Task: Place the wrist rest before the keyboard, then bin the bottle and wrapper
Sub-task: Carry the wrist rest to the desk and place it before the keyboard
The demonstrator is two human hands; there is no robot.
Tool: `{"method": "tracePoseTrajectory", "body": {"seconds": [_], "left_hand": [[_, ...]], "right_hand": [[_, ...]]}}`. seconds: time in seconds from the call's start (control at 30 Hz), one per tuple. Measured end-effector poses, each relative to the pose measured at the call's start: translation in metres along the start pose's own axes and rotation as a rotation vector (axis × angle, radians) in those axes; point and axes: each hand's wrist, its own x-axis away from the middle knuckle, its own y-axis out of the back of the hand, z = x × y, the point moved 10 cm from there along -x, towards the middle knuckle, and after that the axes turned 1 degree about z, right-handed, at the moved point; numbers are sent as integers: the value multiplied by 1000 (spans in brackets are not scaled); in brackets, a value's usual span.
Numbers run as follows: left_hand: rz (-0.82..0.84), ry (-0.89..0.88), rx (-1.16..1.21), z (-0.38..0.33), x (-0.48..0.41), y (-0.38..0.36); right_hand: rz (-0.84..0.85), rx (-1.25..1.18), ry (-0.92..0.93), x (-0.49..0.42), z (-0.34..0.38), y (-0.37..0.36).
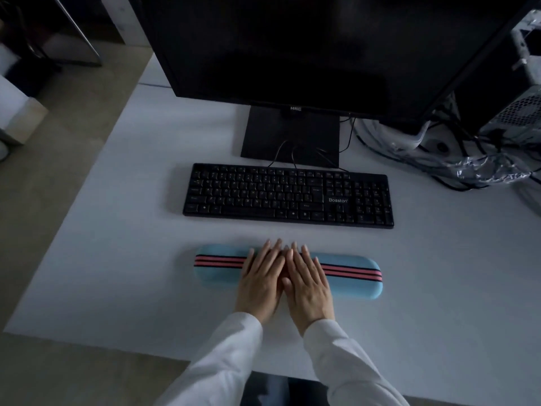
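A blue wrist rest [354, 276] with pink and black stripes lies on the white desk [123, 230], a short gap in front of the black keyboard [288, 196] and roughly parallel to it. My left hand [262, 281] and my right hand [307, 284] lie flat side by side on the middle of the rest, fingers stretched toward the keyboard, holding nothing. No bottle, wrapper or bin is in view.
A black monitor [292, 54] on its stand rises behind the keyboard. Tangled cables [456, 159] and a computer case [521, 92] crowd the desk's right rear. The floor [44, 200] lies beyond the desk's left edge.
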Motion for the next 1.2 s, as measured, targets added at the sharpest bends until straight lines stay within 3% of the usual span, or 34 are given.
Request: {"method": "tracePoseTrajectory", "body": {"seconds": [0.1,0.23,0.43,0.67,0.77,0.9,1.0,1.2], "left_hand": [[-33,-43,-122,4,4,-3],[-117,75,-189,30,9,9],[-163,169,-200,78,24,26],[-20,424,7,134,55,43],[-139,537,78,150,67,70],[-278,673,267,151,63,90],[-310,623,398,113,40,98],[-261,343,470,-5,-12,81]], "right_hand": [[-16,90,50,4,-2,-5],[-49,110,43,3,-5,0],[-29,79,-125,22,-69,20],[157,77,-408,53,-128,49],[190,86,-488,72,-133,68],[77,-57,-598,87,-128,100],[-28,-153,-687,94,-132,126],[-245,-328,-855,129,-162,173]]}}
